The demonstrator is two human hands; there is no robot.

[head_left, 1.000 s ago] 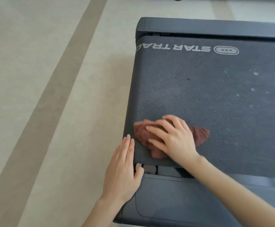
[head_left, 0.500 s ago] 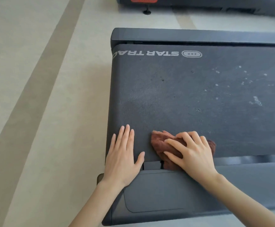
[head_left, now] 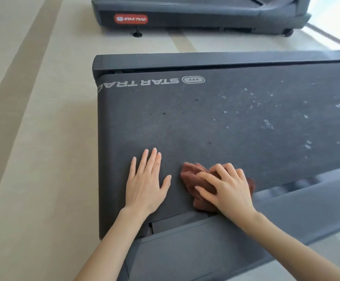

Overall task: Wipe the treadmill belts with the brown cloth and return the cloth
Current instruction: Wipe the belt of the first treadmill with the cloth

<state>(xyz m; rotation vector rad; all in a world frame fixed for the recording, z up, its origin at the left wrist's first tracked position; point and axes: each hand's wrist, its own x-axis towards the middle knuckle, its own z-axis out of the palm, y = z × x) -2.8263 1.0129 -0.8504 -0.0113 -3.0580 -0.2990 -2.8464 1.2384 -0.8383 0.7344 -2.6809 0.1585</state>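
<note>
We lay our left hand (head_left: 146, 185) flat on the belt (head_left: 185, 128), fingers straight, likely as a brace. Our right hand (head_left: 229, 189) fingers curl onto the brown cloth (head_left: 190, 174) at lower centre, apparently for wiping pressure.

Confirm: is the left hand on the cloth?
No, the left hand lies flat on the belt, apart from the cloth, which the right hand grips.

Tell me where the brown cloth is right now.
In the head view, the brown cloth lies on the treadmill belt near its closest edge, under the right hand, right of the flat left hand.
</note>
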